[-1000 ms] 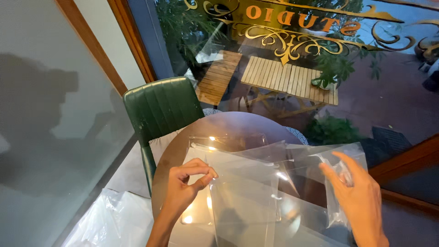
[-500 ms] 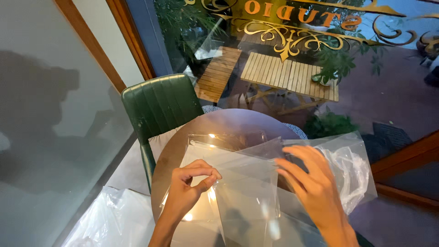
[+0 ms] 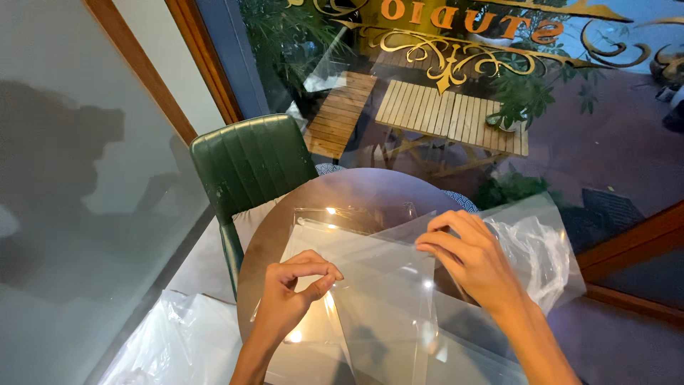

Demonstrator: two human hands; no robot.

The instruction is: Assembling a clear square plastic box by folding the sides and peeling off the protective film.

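Clear plastic sheets or sleeves (image 3: 377,285) lie stacked on a small round glossy table (image 3: 356,189). My left hand (image 3: 292,299) pinches the near-left edge of the top clear sheet between thumb and fingers. My right hand (image 3: 470,260) grips the upper right edge of the same sheet, fingers curled over it. A crumpled clear plastic bag (image 3: 538,249) lies just right of my right hand, partly over the table's edge.
A dark green padded chair (image 3: 249,160) stands behind the table at the left. A large window with gold ornament (image 3: 456,43) fills the background, a wooden bench visible through it. A heap of clear plastic (image 3: 178,346) lies on the floor at lower left.
My right hand has moved left from the crumpled bag onto the top sheet's edge. My left hand has kept its pinch on the near-left edge.
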